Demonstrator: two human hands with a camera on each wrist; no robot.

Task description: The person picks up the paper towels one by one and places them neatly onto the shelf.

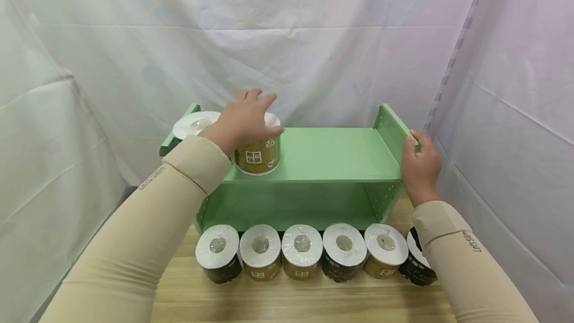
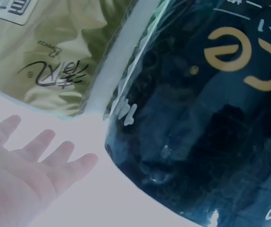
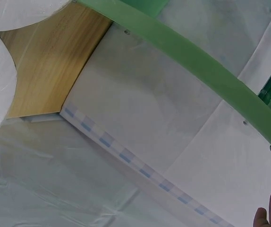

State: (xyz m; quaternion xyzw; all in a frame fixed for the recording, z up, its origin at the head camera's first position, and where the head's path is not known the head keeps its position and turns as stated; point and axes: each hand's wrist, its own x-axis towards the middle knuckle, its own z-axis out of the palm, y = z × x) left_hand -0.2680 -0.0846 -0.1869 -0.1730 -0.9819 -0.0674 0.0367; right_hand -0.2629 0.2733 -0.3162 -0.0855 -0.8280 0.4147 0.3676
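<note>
Below both hands: wooden table [image 1: 305,308], with six wrapped rolls [image 1: 309,263] upright in a row, core holes up.
Past the row: lower compartment [image 1: 287,206] of a green shelf, open toward the person.
Shelf front edge: runs straight from under the left forearm to beside the right hand [image 1: 421,163].
Right hand: grips the right side panel [image 1: 393,128] at its near end.
Left hand [image 1: 244,118]: fingers straight and spread, grasping nothing; whether the thumb touches the gold roll [image 1: 254,160] cannot be told.
Gold roll: just beneath the left hand, partly hidden by it; upright on the shelf top [image 1: 334,151], long axis vertical, label facing the person.
Dark roll [image 1: 186,126]: upright, left of the left hand, just beside the gold roll.
Open room: bare shelf top from right of the left hand across to the right side panel.
Behind both hands: white curtain [image 1: 314,64].
</note>
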